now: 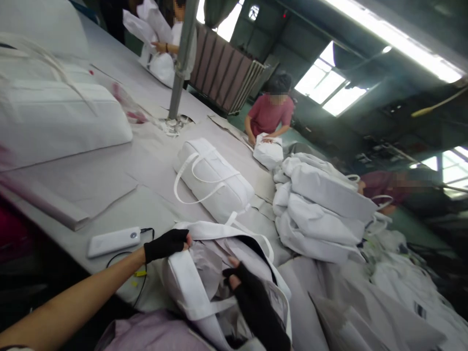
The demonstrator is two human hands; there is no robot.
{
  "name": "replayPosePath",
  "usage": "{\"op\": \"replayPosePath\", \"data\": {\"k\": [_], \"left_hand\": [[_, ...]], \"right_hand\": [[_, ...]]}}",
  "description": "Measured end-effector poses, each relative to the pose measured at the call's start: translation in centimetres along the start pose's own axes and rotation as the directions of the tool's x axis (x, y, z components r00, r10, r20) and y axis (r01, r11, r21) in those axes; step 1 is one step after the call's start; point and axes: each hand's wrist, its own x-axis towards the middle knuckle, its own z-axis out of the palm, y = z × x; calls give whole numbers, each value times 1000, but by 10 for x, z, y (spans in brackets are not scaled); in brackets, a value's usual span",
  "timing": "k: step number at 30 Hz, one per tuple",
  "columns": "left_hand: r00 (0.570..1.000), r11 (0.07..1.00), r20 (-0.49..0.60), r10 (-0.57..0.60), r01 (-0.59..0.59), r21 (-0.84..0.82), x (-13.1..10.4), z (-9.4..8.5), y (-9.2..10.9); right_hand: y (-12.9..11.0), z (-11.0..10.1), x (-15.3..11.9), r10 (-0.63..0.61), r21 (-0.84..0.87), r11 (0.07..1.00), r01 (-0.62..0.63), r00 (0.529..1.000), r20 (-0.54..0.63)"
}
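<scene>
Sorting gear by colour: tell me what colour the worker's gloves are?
Black, on both left hand and right hand; head view.

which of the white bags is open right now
The white bag nearest the camera, held open by the gloved left hand and right hand. The stuffed bag mid-table lies closed.

A long grey worktop (120, 165) runs toward eleven o'clock; bright windows (331, 87) and a strip light (398, 41) at two o'clock.

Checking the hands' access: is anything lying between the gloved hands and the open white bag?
Nothing visible does. The left hand grips the open white fabric bag at its rim, and the right hand rests inside its mouth on crumpled paper stuffing.
</scene>
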Motion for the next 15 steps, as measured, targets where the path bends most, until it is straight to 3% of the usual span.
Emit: {"op": "replayPosePath", "data": {"k": [2,5,7,9,12,14,15], "left_hand": [[1000,994,-21,-19,21,108,-4,8,12],[991,902,-96,93,-43,429,-16,26,33],[959,763,-92,267,-153,628,-28,41,45],[922,652,10,388,-282,704,-39,56,55],[910,633,161,383,-385,672,-44,76,70],[929,658,107,355,-329,677,-34,86,81],[932,668,40,359,-287,686,-25,90,88]], "right_hand": [[14,-37,-24,75,-1,997,-80,946,-314],[48,-61,-63,165,-77,972,-222,877,-452],[72,-55,-85,144,-187,940,-286,828,-542],[93,-40,-101,67,-286,896,-340,739,-670],[116,-25,-114,91,-242,861,-446,605,-791],[126,-22,-119,191,-98,888,-450,553,-811],[130,-22,-122,226,-20,918,-395,565,-793]]}}
